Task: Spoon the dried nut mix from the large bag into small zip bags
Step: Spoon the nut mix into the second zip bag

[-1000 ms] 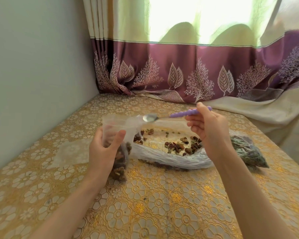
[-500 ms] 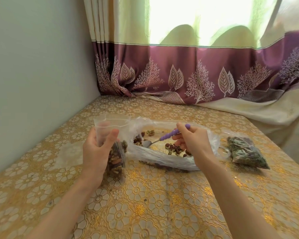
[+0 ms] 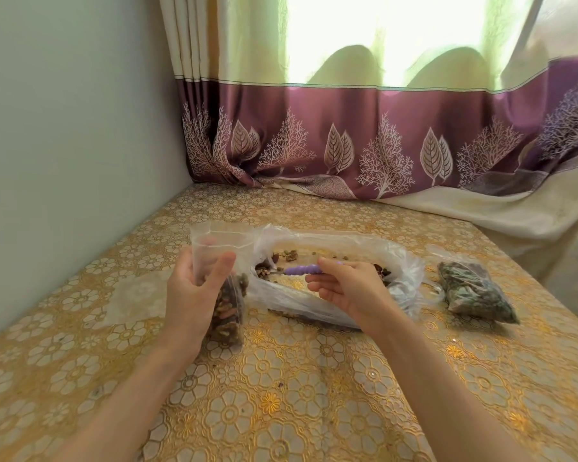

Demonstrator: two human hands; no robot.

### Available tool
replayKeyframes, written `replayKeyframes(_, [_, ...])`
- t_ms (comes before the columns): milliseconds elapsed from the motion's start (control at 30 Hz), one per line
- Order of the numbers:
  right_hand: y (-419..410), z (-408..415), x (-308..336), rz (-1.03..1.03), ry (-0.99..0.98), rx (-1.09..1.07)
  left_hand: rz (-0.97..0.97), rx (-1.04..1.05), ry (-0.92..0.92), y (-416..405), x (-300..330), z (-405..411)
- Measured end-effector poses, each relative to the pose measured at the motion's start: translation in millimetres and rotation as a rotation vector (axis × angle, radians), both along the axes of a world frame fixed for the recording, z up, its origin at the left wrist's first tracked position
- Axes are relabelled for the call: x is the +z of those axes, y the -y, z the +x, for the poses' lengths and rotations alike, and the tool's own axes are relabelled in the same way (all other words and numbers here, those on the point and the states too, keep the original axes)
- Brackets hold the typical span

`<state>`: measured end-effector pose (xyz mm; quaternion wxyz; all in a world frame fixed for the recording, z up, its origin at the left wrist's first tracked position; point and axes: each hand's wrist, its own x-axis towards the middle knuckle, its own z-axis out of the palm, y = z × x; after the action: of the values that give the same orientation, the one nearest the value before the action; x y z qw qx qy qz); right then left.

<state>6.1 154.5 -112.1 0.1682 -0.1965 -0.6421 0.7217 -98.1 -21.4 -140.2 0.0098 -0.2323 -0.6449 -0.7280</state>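
Note:
My left hand (image 3: 194, 291) grips a small clear zip bag (image 3: 221, 248), held upright with its mouth open; brown nut mix fills its lower half. Just to its right lies the large clear plastic bag (image 3: 331, 305), open on top, with scattered nuts (image 3: 282, 256) inside. My right hand (image 3: 344, 286) pinches the purple handle of a spoon (image 3: 301, 270). The spoon's bowl is down among the nuts at the large bag's left end and is mostly hidden.
A filled, shut zip bag of nut mix (image 3: 474, 291) lies on the table to the right. The gold flower-patterned tablecloth (image 3: 281, 395) covers the table. A grey wall runs along the left and a purple curtain (image 3: 381, 141) hangs behind.
My right hand came down from above the small bag and lowered the spoon into the large bag, then swung it left among the nuts. My left hand keeps its hold on the small bag.

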Motion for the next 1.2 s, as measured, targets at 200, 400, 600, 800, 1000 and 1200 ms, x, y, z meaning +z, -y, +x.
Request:
replayKeyframes(200, [-7, 1, 6, -0.141, 0.038, -0.092, -0.085, -0.004, -0.009, -1, -5, -1])
replayKeyframes(400, [-22, 8, 11, -0.087, 0.055, -0.230, -0.227, 0.026, -0.084, -2, -8, 1])
replayKeyframes(600, [-32, 11, 13, -0.122, 0.023, -0.302, -0.338, 0.032, -0.181, -3, -12, 2])
replayKeyframes(800, [-35, 19, 28, -0.147, -0.147, -0.296, -0.384, -0.004, -0.139, -4, -12, 1])
replayKeyframes(1000, [-20, 22, 47, -0.077, -0.306, -0.192, -0.389, -0.043, -0.148, -5, -11, 3])
replayKeyframes(1200, [-4, 24, 55, 0.110, -0.334, -0.017, -0.366, -0.020, -0.094, -3, -13, 2])
